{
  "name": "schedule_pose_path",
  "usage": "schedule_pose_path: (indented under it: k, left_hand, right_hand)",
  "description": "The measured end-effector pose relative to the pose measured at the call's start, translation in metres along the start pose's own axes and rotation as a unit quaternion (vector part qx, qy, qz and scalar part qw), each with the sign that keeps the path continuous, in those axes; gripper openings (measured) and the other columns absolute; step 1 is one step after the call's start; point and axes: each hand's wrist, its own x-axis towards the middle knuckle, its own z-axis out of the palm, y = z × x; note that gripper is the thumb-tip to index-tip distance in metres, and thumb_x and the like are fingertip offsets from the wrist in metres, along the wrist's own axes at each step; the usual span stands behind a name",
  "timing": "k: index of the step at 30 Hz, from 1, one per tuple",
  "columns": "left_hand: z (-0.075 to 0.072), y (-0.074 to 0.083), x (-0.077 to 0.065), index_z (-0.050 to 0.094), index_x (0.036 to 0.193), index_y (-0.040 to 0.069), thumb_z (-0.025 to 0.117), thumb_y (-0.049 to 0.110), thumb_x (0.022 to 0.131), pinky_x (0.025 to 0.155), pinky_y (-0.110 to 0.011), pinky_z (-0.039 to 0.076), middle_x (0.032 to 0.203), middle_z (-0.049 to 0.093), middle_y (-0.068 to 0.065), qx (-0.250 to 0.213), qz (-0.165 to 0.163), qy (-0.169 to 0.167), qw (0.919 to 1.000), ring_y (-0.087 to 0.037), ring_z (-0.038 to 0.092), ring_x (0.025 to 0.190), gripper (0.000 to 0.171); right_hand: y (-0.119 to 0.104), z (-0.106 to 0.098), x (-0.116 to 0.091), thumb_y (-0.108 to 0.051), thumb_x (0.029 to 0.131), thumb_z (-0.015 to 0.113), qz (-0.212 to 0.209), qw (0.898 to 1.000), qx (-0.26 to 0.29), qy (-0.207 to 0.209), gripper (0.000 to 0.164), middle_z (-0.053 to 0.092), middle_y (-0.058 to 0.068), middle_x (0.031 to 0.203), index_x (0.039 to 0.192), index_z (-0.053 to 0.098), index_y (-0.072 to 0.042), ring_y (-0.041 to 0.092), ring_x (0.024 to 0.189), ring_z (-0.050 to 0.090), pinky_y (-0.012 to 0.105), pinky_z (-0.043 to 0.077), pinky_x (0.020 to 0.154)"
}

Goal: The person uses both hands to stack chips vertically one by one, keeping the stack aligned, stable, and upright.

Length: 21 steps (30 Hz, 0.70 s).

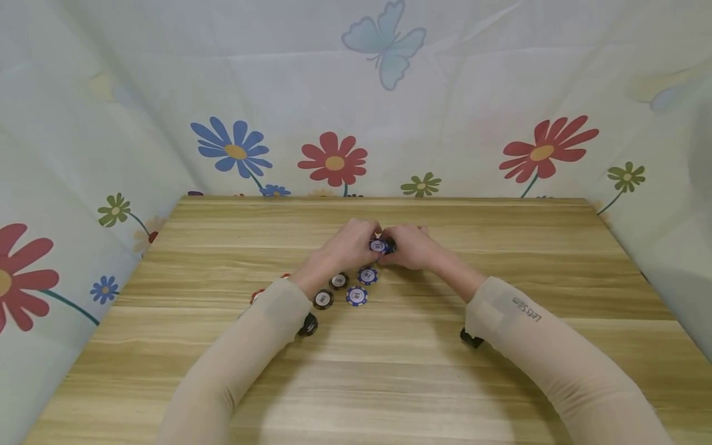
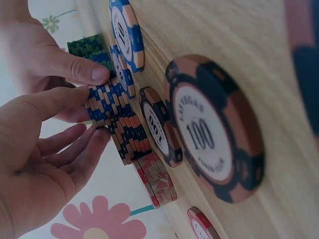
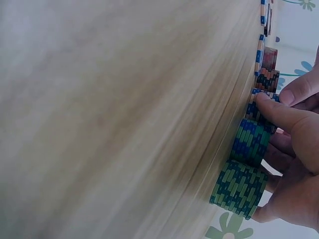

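Both hands meet at a stack of blue poker chips standing on the table. My left hand pinches this stack between thumb and curled fingers. My right hand grips the same stack from the other side; its thumb shows on the chips, but its other fingers are partly hidden behind the stacks. A stack of black-and-orange chips and a red stack line up on the left hand's side. Blue-green chips and green chips stand stacked along the right hand.
Loose blue "10" chips and black-and-brown "100" chips lie flat nearer me. Red chips are partly covered by my left forearm. The wooden table ends at a flowered cloth backdrop.
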Motion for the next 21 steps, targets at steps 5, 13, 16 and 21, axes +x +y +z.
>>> schedule_pose_path:
  k: [5, 13, 16, 21]
  left_hand:
    - [0.001, -0.001, -0.001, 0.058, 0.132, -0.003, 0.079, 0.013, 0.091, 0.087, -0.032, 0.053, 0.115, 0.069, -0.013, -0.004, -0.001, 0.004, 1.0000, -0.022, 0.065, 0.101, 0.049]
    - [0.000, -0.002, -0.005, 0.056, 0.135, -0.002, 0.079, 0.013, 0.091, 0.090, -0.034, 0.052, 0.121, 0.067, -0.015, -0.016, -0.002, 0.005, 0.9999, -0.024, 0.064, 0.108, 0.051]
    - [-0.004, -0.001, -0.010, 0.058, 0.130, -0.001, 0.079, 0.015, 0.091, 0.091, -0.035, 0.051, 0.121, 0.064, -0.016, -0.020, -0.003, 0.009, 0.9997, -0.026, 0.061, 0.109, 0.047]
    - [-0.011, 0.002, -0.019, 0.065, 0.108, 0.002, 0.080, 0.015, 0.091, 0.078, -0.031, 0.050, 0.102, 0.062, -0.008, 0.004, 0.007, 0.006, 1.0000, -0.021, 0.057, 0.090, 0.027]
  right_hand:
    - [-0.001, 0.000, 0.001, -0.030, 0.086, 0.085, 0.002, 1.000, 0.000, -0.003, 0.039, 0.074, 0.008, 0.107, 0.113, 0.072, -0.006, 0.031, 0.102, 0.065, 0.059, 0.036, 0.090]
    - [-0.002, 0.001, 0.001, -0.030, 0.086, 0.085, 0.002, 1.000, 0.000, -0.005, 0.037, 0.073, 0.007, 0.105, 0.111, 0.072, -0.007, 0.030, 0.101, 0.064, 0.058, 0.037, 0.091]
    - [-0.001, 0.001, 0.001, -0.031, 0.086, 0.085, 0.004, 1.000, -0.001, -0.005, 0.038, 0.073, 0.007, 0.105, 0.112, 0.072, -0.007, 0.030, 0.100, 0.064, 0.058, 0.037, 0.092]
    - [-0.001, 0.000, 0.001, -0.029, 0.086, 0.085, 0.002, 1.000, 0.001, -0.005, 0.037, 0.073, 0.006, 0.104, 0.113, 0.072, -0.007, 0.028, 0.098, 0.064, 0.058, 0.036, 0.092]
